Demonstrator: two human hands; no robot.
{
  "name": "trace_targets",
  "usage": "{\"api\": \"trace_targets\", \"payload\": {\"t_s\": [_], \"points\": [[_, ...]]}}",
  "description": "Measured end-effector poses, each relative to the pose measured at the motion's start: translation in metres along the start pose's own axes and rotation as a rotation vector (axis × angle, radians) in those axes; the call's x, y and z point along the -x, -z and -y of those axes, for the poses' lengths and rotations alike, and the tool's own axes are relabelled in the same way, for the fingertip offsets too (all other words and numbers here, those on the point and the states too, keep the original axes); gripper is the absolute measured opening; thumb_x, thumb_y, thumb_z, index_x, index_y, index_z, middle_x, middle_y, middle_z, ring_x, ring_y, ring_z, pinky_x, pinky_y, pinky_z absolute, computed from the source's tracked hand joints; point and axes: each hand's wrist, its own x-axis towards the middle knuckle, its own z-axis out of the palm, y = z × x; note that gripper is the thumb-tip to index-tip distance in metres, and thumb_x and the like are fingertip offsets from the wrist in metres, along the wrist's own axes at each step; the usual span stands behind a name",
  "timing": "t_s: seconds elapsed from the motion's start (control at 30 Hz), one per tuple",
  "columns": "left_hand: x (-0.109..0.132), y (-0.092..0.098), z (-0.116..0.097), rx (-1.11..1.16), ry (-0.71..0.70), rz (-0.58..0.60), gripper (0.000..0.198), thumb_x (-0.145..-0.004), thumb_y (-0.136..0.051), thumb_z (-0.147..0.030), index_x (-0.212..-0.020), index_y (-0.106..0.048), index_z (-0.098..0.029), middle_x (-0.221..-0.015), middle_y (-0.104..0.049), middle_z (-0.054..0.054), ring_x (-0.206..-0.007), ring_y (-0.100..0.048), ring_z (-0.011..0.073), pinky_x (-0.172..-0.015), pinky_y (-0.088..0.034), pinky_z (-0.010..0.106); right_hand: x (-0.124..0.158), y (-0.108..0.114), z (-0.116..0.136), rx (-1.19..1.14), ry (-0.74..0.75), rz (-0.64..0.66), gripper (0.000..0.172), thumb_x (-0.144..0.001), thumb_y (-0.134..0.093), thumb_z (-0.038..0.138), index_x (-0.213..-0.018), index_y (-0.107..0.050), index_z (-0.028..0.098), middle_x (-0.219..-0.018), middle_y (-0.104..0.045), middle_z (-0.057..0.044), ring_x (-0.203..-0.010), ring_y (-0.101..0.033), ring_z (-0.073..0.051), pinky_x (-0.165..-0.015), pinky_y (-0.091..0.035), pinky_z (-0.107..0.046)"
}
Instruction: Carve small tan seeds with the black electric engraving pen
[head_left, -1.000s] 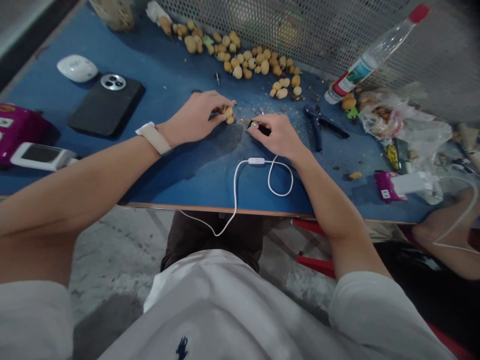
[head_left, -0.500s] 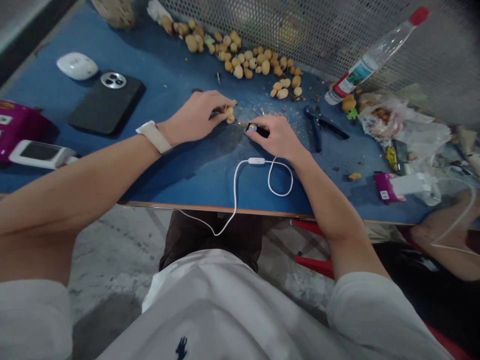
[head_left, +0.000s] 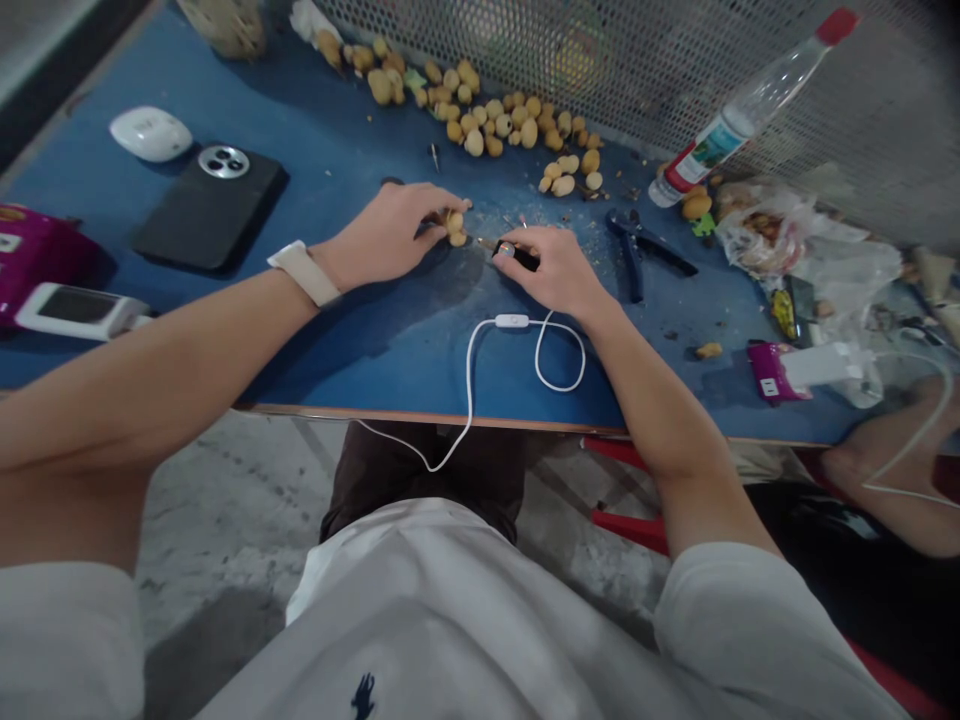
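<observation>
Left hand (head_left: 386, 235) curled around small round tan fruit (head_left: 454, 227), right hand (head_left: 559, 272) pinching a slim black-handled tool (head_left: 517, 256) between its fingertips

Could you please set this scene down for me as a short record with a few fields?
Surface: blue table
Left hand: holds small tan fruits
Right hand: holds black-handled tool, tip toward the fruits
Nearby: blue-handled pliers, white cable
Rest: pile of tan fruits, black phone, plastic bottle
</observation>
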Motion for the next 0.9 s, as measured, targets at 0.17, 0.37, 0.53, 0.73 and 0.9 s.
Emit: {"api": "trace_targets", "payload": {"t_s": [0.17, 0.37, 0.53, 0.73, 0.9], "points": [[0.0003, -0.0012, 0.0016, -0.028, -0.035, -0.017, 0.091, -0.124, -0.026, -0.083, -0.178, -0.075, -0.028, -0.169, -0.088, 0.004, -0.140, -0.078, 0.0325, -0.138, -0.058, 0.057, -0.0004, -0.0025, -0.0060, 0.017, 0.005, -0.010, 0.058, -0.127, -0.061, 0.081, -0.133, -0.091, 0.032, -0.126, -0.096, -0.013, -0.124, -0.088, -0.045, -0.120, -0.072, -0.067], [0.0017, 0.0002, -0.0009, -0.044, -0.022, 0.006, 0.092, -0.123, -0.025, -0.082, -0.180, -0.075, -0.030, -0.155, -0.093, 0.004, -0.141, -0.077, 0.0310, -0.139, -0.058, 0.055, -0.0008, -0.0018, -0.0052, 0.029, 0.005, 0.014, 0.062, -0.128, -0.058, 0.083, -0.130, -0.091, 0.032, -0.123, -0.095, -0.014, -0.123, -0.087, -0.045, -0.121, -0.070, -0.068], [0.0020, 0.0010, -0.0007, -0.004, -0.070, 0.000, 0.077, -0.124, -0.041, -0.075, -0.171, -0.083, -0.030, -0.159, -0.092, 0.011, -0.144, -0.084, 0.0396, -0.134, -0.063, 0.062, -0.0008, -0.0011, -0.0040, 0.023, 0.025, 0.009, 0.065, -0.127, -0.055, 0.087, -0.132, -0.091, 0.032, -0.125, -0.095, -0.015, -0.125, -0.086, -0.046, -0.121, -0.070, -0.069], [0.0011, 0.0005, 0.0038, -0.004, -0.104, -0.032, 0.070, -0.122, -0.047, -0.070, -0.168, -0.085, -0.032, -0.153, -0.094, 0.008, -0.139, -0.085, 0.0379, -0.134, -0.067, 0.065, -0.0014, -0.0004, -0.0018, 0.026, 0.011, 0.029, 0.062, -0.128, -0.057, 0.084, -0.135, -0.091, 0.032, -0.131, -0.095, -0.016, -0.127, -0.086, -0.046, -0.123, -0.069, -0.068], [0.0007, -0.0027, 0.0068, 0.007, -0.085, -0.036, 0.070, -0.122, -0.045, -0.072, -0.168, -0.084, -0.035, -0.149, -0.095, 0.006, -0.140, -0.083, 0.0377, -0.135, -0.065, 0.065, -0.0007, 0.0007, -0.0001, 0.019, -0.007, 0.039, 0.060, -0.128, -0.058, 0.082, -0.135, -0.091, 0.031, -0.134, -0.095, -0.016, -0.132, -0.085, -0.046, -0.126, -0.067, -0.067]]}}
